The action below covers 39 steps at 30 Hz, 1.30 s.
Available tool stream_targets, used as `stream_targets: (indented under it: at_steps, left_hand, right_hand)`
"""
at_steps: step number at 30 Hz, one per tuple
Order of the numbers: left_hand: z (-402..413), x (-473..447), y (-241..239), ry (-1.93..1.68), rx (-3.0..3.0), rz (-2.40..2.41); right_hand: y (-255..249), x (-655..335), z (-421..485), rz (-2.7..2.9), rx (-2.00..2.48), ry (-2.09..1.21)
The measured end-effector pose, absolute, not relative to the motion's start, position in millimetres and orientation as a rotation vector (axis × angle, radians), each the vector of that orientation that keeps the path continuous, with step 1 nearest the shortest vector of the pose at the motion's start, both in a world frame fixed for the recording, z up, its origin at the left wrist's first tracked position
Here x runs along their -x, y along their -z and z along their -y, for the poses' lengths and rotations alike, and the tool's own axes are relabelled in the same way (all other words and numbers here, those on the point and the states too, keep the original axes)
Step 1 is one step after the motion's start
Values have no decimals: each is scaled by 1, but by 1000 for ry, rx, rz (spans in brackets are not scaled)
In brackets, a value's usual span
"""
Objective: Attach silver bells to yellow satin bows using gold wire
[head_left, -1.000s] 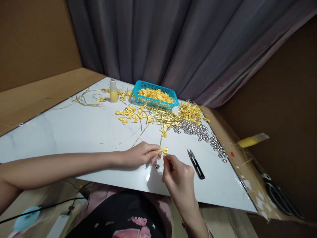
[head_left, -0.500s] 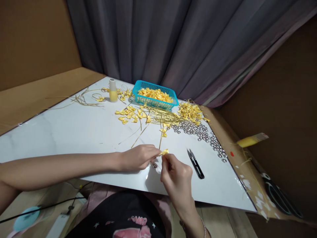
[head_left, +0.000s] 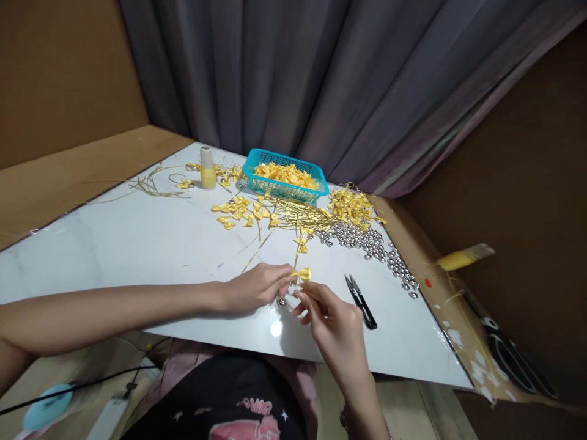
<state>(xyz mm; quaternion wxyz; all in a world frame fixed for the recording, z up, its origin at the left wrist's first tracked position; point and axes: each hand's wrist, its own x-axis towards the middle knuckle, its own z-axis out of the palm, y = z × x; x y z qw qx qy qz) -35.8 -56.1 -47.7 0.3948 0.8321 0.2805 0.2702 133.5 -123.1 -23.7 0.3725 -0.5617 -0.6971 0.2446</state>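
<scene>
A yellow ribbon bow [head_left: 302, 274] is pinched at the fingertips of my left hand [head_left: 262, 285], just above the table's near part. Below those fingertips a small round silver piece [head_left: 281, 301] shows; whether it is attached to the bow I cannot tell. My right hand [head_left: 338, 319] is close on the right, its thumb and forefinger drawn together beside the bow, the other fingers loosely curled. Something pale and tiny seems to be at its fingertips, too small to name. Black thread snips [head_left: 361, 300] lie to the right of my right hand.
Beyond my hands are gold cords [head_left: 300, 214], loose yellow bows [head_left: 238, 209], a heap of corded bows [head_left: 351, 206] and several silver pieces [head_left: 358, 237]. A blue basket [head_left: 284, 190] of bows stands behind, with a yellow-filled bottle [head_left: 208, 168] to its left. Large scissors [head_left: 516, 357] lie far right.
My right hand has shifted slightly right and down from the bow, its fingers loosening from a tight fist. More of the bow now shows in my left fingertips.
</scene>
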Motion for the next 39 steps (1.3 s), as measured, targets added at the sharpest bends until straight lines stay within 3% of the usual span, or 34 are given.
stream_targets:
  at_steps: [14, 24, 30, 39]
  left_hand:
    - [58, 36, 54, -703, -2311, -603]
    - [56, 37, 55, -769, -2335, -516]
    - [58, 36, 49, -765, -2353, -386]
    - [59, 35, 44, -728, -2325, -306]
  right_hand:
    - [28, -129, 116, 1406, 1399, -873]
    - [29, -139, 105, 1447, 1503, -800]
    - [21, -158, 95, 1654, 1318, -1216]
    - [15, -149, 86, 1712, 1215, -1511]
